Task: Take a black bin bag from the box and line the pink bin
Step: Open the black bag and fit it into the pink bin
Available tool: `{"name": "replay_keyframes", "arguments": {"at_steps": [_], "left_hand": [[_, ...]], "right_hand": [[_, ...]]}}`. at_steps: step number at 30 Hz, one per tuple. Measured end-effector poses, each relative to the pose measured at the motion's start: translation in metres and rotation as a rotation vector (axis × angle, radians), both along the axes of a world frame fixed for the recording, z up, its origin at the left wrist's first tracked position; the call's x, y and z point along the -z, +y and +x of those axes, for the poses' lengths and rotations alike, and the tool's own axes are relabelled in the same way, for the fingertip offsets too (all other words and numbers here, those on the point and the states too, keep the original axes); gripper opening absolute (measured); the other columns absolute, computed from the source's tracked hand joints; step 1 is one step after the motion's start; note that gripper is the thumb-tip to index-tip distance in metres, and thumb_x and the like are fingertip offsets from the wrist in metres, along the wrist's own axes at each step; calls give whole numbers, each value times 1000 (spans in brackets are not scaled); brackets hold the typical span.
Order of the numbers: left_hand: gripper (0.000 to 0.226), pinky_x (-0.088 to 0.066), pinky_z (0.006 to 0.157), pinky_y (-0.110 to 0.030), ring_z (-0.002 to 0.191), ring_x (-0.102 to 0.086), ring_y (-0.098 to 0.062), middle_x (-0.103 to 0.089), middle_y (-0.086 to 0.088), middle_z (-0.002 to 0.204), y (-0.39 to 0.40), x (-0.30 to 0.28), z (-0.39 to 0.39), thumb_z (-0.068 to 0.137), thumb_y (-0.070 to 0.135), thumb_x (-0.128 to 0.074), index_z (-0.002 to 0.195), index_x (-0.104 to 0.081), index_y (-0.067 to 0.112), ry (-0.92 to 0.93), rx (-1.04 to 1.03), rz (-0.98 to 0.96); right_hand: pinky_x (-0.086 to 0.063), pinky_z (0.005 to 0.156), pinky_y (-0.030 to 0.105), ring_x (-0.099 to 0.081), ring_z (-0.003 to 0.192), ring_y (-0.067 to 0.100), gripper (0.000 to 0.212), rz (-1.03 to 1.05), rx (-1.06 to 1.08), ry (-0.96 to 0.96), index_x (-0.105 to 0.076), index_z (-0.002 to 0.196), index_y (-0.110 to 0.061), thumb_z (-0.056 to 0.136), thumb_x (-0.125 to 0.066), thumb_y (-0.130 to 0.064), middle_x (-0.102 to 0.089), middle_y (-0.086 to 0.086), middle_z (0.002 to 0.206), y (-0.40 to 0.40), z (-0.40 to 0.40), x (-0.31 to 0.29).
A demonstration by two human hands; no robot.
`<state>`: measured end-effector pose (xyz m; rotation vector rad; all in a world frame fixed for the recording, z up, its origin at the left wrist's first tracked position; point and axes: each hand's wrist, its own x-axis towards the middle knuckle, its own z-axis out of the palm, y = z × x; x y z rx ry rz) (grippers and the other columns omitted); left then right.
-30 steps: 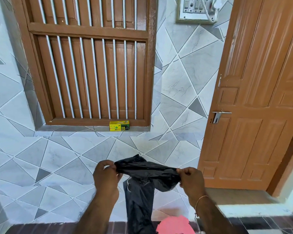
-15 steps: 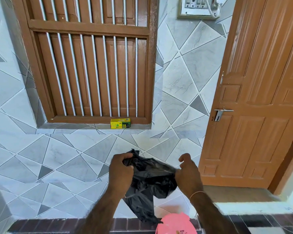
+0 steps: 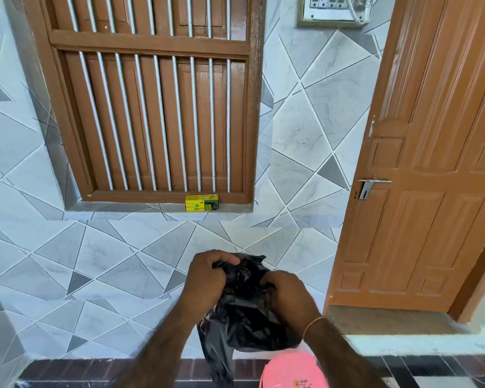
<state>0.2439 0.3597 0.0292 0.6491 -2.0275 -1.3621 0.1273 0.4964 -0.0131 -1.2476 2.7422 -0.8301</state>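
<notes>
Head view: my left hand and right hand are close together, fingers curled into the crumpled top of the black bin bag; both grip it. The bag hangs bunched between my wrists, its tail dropping beside the pink bin, which sits at the bottom edge. The yellow box rests on the window sill, well apart. Brown door at right.

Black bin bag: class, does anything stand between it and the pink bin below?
Nothing visible does. The crumpled black plastic bin bag, gripped by the left hand and right hand, hangs just above the round pink plastic bin.
</notes>
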Motion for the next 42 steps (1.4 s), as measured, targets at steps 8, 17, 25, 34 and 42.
{"name": "replay_keyframes", "arguments": {"at_steps": [8,17,25,34,42], "left_hand": [[18,-51,79,-34,95,-57,-18,-58,8,102,-3,19,6,85,31,-58,102,-62,28,-391,-26,-910],[58,-50,92,-43,109,-58,-32,-57,-9,121,-38,43,6,85,16,-56,139,-35,23,-569,-263,-541],[27,-49,54,-25,73,-59,-26,-59,-6,78,-29,36,-1,81,-13,-45,83,-57,12,-87,-215,111],[29,-49,92,-36,108,-63,-30,-64,-14,117,-35,47,0,94,15,-42,112,-63,4,-650,-350,-473],[26,-54,87,-44,91,-63,-38,-58,-17,109,-46,66,-4,86,23,-58,105,-61,7,-369,-286,-277]], "right_hand": [[-49,88,35,-64,100,31,31,2,196,214,-46,124,-24,93,-47,-28,-56,7,112,10,-5,-9],[-52,75,41,-66,93,39,41,116,354,294,-36,131,-21,91,-38,-10,-53,10,113,29,-20,-4],[-49,74,33,-64,90,31,14,21,407,0,-58,90,-15,86,-46,-14,-67,12,95,34,-32,7],[-51,75,32,-66,88,34,24,-32,403,-146,-70,78,-13,80,-48,-4,-70,14,92,37,-45,13],[-50,80,40,-63,101,36,27,220,341,166,-48,116,-16,89,-48,-15,-52,11,112,42,-36,27]]}}
